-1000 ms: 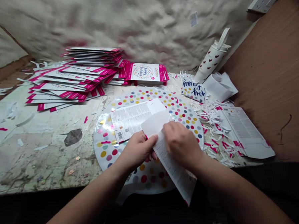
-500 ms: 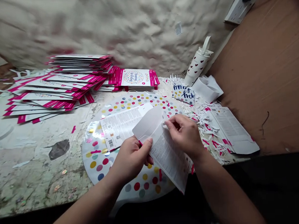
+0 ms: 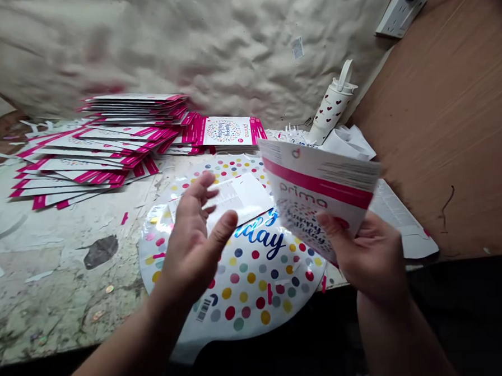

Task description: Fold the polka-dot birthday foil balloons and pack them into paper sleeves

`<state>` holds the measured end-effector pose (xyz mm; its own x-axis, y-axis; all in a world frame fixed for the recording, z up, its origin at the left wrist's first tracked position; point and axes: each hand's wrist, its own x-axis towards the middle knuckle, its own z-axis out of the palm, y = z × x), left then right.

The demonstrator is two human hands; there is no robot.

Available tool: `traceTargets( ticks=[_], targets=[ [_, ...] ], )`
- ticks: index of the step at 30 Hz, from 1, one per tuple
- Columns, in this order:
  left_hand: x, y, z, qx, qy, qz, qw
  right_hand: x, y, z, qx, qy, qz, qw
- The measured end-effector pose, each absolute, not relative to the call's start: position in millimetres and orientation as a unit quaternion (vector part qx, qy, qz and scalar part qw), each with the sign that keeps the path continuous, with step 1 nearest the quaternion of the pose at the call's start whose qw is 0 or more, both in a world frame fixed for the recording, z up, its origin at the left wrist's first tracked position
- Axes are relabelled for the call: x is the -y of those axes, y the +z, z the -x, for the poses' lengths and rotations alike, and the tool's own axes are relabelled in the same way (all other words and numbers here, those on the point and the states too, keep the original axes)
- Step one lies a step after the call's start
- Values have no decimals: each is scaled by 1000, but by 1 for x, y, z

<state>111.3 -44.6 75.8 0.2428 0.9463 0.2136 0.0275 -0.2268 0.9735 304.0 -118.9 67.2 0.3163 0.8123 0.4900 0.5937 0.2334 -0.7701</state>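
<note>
My right hand [image 3: 370,249] grips a white and pink printed envelope [image 3: 321,176] marked "prima", held tilted above the right side of the dotted foil balloon [image 3: 260,288]. Empty, with fingers apart, my left hand [image 3: 198,230] hovers over the balloon's left part. Behind that hand, a second printed envelope [image 3: 251,193] lies on the balloon, partly covered by my fingers. The balloon is flat on the table, and blue lettering ending in "day" shows on it.
Stacked pink and white envelopes [image 3: 101,145] fill the back left, with another pile [image 3: 226,130] beside them. A white bottle with hearts [image 3: 333,108] stands at the back right, near crumpled white paper [image 3: 353,143]. Another envelope [image 3: 398,219] lies at the right, and a power strip [image 3: 404,9] hangs above.
My left hand has let go of the envelope and moved left and up, opening. My right hand has carried the envelope right and turned its front side into view.
</note>
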Motion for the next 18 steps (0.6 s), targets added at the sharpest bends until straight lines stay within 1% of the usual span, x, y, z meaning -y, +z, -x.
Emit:
traceTargets(
  ticks=[2,4,6,8,9,11,13,15,18],
  targets=[
    [48,74,-108,-360,472,-618,515,114,63,-309,525,238,570,585],
    [57,71,-108,-329,422,-616,578,109,54,-304,487,337,537,601],
    [69,71,-110,-321,395,-614,603,106,45,-295,448,373,529,616],
    [74,76,-110,-324,386,-641,579,104,42,-290,438,371,526,628],
    [73,80,-108,-324,383,-671,545,104,45,-291,447,351,524,635],
    [64,88,-100,-317,385,-748,438,106,54,-299,496,269,526,636],
    [50,88,-88,-304,383,-812,320,108,61,-310,578,158,527,603],
    [37,74,-74,-286,350,-859,239,110,57,-319,678,59,513,523],
    [29,32,-58,-244,238,-922,185,114,27,-321,820,-46,445,356]
  ],
)
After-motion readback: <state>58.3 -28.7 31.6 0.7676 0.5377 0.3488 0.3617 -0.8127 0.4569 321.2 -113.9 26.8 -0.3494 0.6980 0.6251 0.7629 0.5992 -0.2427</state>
